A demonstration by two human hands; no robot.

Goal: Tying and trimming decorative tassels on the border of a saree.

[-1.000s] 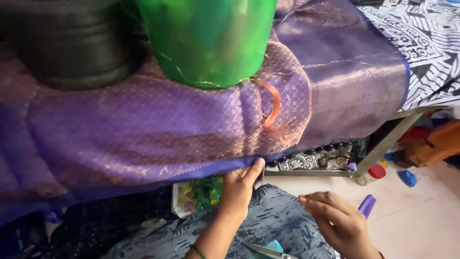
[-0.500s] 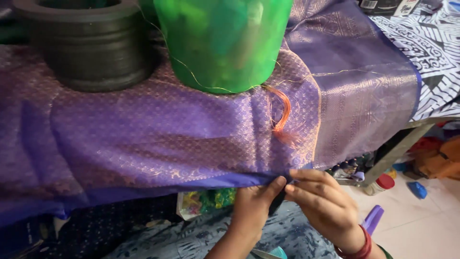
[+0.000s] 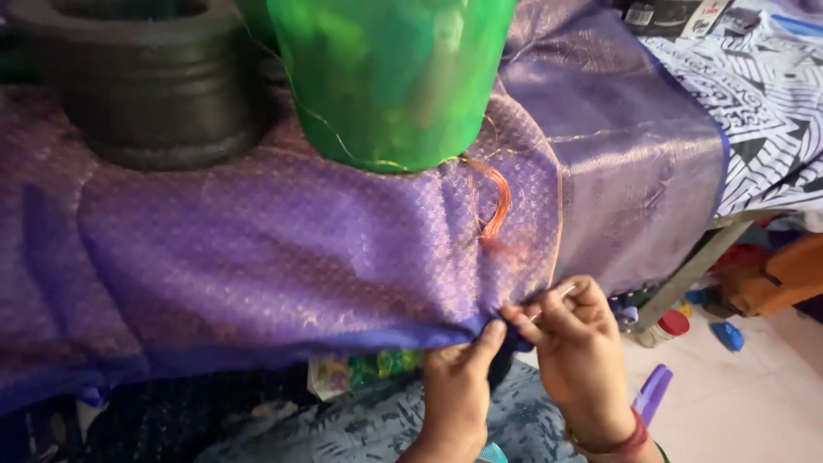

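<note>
A purple patterned cloth (image 3: 283, 249) with a dark blue border is draped over a table and hangs off its front edge. My left hand (image 3: 459, 381) pinches the hanging border from below. My right hand (image 3: 579, 343) meets it at the same spot, fingers closed on the cloth edge and on a thin needle (image 3: 553, 302). A loop of orange thread (image 3: 495, 201) lies on the cloth just above my hands. A red bangle sits on my right wrist.
A green translucent bucket (image 3: 390, 77) and a dark stone mortar (image 3: 154, 81) stand on the cloth. A black-and-white patterned cloth (image 3: 763, 103) lies at the right. Small toys, a purple-handled tool (image 3: 651, 394) and a red-lidded jar (image 3: 664, 326) lie on the floor.
My right hand rose from my lap to the cloth edge and joined my left hand there. The view shifted slightly closer to the border.
</note>
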